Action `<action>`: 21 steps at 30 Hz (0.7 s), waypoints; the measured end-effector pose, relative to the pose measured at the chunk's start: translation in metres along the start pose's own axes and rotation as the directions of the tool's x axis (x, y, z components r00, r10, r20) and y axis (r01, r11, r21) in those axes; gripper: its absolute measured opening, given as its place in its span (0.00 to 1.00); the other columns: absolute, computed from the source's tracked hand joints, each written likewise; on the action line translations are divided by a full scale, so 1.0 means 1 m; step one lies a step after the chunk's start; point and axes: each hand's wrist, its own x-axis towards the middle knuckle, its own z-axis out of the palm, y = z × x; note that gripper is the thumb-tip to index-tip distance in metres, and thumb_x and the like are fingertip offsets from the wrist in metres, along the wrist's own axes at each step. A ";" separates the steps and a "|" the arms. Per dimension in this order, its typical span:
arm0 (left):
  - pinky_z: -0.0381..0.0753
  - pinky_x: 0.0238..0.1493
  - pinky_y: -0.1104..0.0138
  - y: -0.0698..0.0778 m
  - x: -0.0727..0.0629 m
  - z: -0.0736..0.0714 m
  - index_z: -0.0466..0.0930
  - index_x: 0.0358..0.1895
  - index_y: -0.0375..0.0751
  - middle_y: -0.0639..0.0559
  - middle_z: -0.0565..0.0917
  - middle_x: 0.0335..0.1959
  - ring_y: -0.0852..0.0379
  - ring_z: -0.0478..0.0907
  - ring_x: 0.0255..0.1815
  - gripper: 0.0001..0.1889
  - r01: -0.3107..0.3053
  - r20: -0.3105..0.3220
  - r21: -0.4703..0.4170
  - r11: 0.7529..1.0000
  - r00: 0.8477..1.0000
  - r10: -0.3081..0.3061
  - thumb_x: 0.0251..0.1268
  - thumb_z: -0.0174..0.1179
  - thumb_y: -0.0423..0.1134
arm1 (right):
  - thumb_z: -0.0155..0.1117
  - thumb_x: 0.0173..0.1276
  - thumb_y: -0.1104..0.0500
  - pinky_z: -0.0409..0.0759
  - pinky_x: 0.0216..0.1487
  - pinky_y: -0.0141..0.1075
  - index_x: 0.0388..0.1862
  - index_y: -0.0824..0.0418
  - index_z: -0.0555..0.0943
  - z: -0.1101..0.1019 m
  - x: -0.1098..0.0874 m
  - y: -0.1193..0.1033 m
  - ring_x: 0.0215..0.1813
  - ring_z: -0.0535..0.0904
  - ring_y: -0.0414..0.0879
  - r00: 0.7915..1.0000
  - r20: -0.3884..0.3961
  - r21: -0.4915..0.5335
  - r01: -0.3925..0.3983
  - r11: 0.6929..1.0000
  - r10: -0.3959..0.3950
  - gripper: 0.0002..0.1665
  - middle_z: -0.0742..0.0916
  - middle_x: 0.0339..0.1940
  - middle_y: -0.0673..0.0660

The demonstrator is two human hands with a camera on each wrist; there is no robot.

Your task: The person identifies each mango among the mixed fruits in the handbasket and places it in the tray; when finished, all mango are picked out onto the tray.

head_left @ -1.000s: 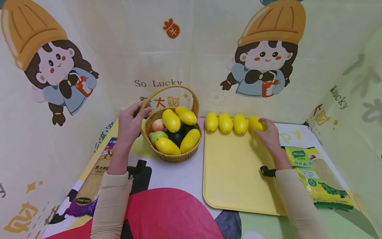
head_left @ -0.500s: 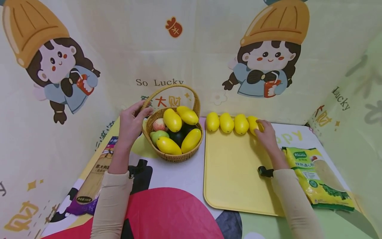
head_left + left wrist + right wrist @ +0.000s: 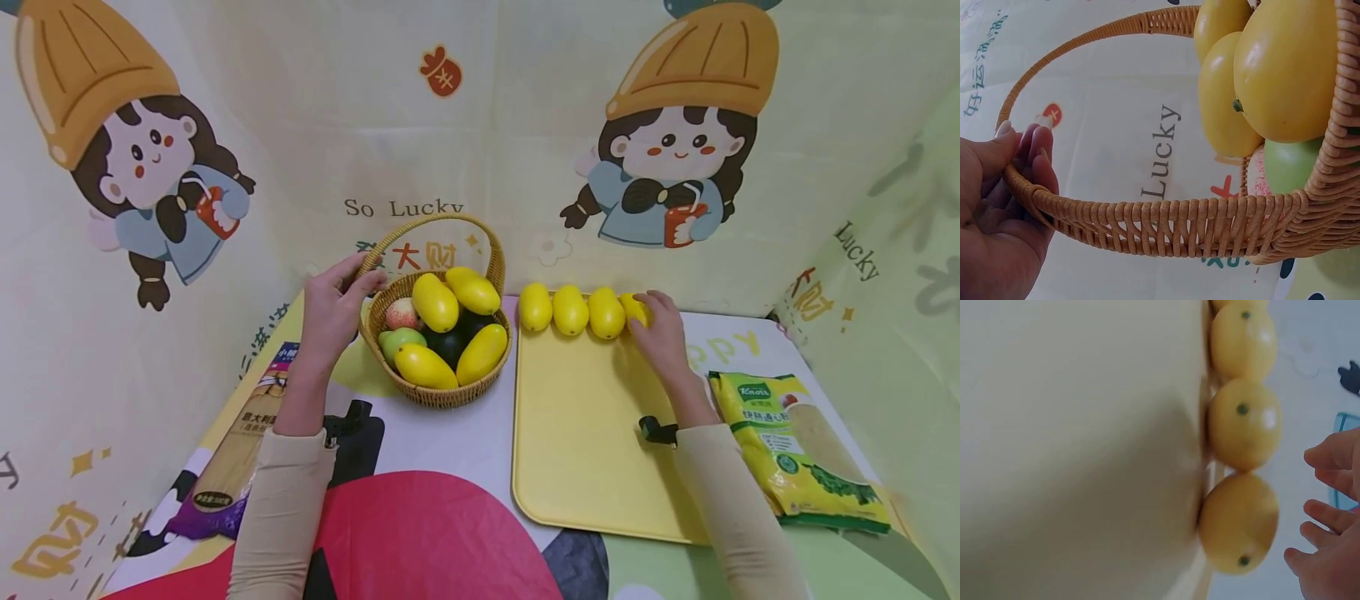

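My left hand [image 3: 335, 310] has its fingers curled round the arched handle [image 3: 1085, 219] of a wicker basket [image 3: 442, 396]. Piled in that basket are several yellow mangoes [image 3: 434, 302], a green pear-like fruit [image 3: 400, 340], a pinkish peach [image 3: 402, 314] and dark round fruit [image 3: 447, 344]. Along the far edge of a yellow tray [image 3: 592, 467], more mangoes [image 3: 570, 311] lie in a row. At its right end, my right hand [image 3: 662, 333] is beside the last mango [image 3: 1238, 522]. The right wrist view shows its fingers apart from that mango, with nothing between them.
A yellow-green Knorr packet [image 3: 798, 450] lies to the right of the tray. On the far left is a spaghetti packet [image 3: 232, 454], partly behind the left forearm. A printed cloth wall [image 3: 517, 150] rises behind the basket and tray.
My right hand moved left, bringing the end mango against the row, and its fingers came off it. The left hand stayed on the basket handle.
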 end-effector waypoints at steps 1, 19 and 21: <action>0.82 0.49 0.79 0.000 0.000 0.000 0.78 0.65 0.49 0.42 0.87 0.46 0.63 0.85 0.43 0.22 0.000 0.000 -0.001 1.000 1.000 0.000 0.72 0.58 0.49 | 0.58 0.65 0.67 0.64 0.72 0.62 0.61 0.70 0.76 0.001 0.000 -0.006 0.70 0.66 0.69 1.000 -0.003 0.006 0.015 1.000 -0.015 0.24 0.73 0.68 0.71; 0.82 0.49 0.78 -0.003 -0.002 0.000 0.75 0.67 0.48 0.41 0.86 0.47 0.49 0.85 0.48 0.23 0.000 -0.008 -0.017 1.000 1.000 0.000 0.73 0.56 0.48 | 0.65 0.68 0.56 0.72 0.71 0.53 0.65 0.58 0.77 0.051 -0.005 -0.119 0.67 0.74 0.56 0.948 0.175 0.090 0.254 0.963 -0.267 0.26 0.80 0.65 0.59; 0.83 0.50 0.77 -0.003 -0.001 0.000 0.76 0.67 0.47 0.41 0.86 0.47 0.49 0.85 0.48 0.22 -0.005 -0.005 -0.025 1.000 1.000 0.005 0.73 0.56 0.48 | 0.65 0.68 0.56 0.72 0.70 0.53 0.65 0.58 0.77 0.056 -0.006 -0.127 0.67 0.74 0.55 0.939 0.191 0.098 0.272 0.957 -0.286 0.26 0.80 0.65 0.59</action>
